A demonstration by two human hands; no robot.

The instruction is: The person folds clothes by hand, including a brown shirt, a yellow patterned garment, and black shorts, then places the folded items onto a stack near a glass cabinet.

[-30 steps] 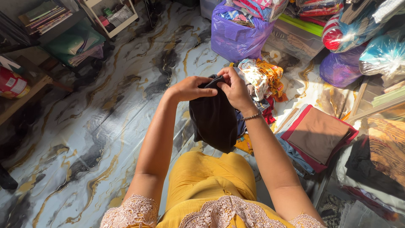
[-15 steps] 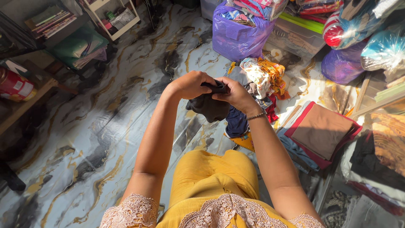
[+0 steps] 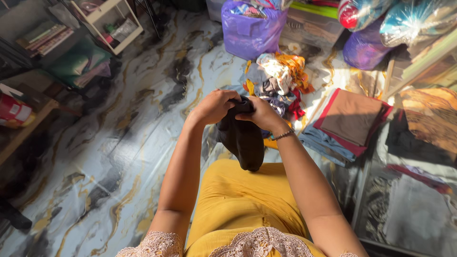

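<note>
My left hand (image 3: 215,105) and my right hand (image 3: 261,114) are closed side by side on the top edge of a black cloth (image 3: 243,140). The cloth hangs down between my forearms to my lap, which is covered in yellow fabric (image 3: 243,200). A thin bracelet (image 3: 283,136) sits on my right wrist. Just beyond my hands lies a loose heap of mixed coloured clothes (image 3: 278,78) on the marbled floor.
A stack of folded cloths, brown on red and blue (image 3: 350,123), lies to the right. Purple bags of clothes (image 3: 250,31) and clear plastic bundles (image 3: 414,19) stand at the back. Shelves with books (image 3: 40,35) and a white rack (image 3: 107,21) are at the left.
The black cloth, bunched up in my hands half a second ago, now hangs long again. My hands have come lower and closer to my body, and the view has tilted down.
</note>
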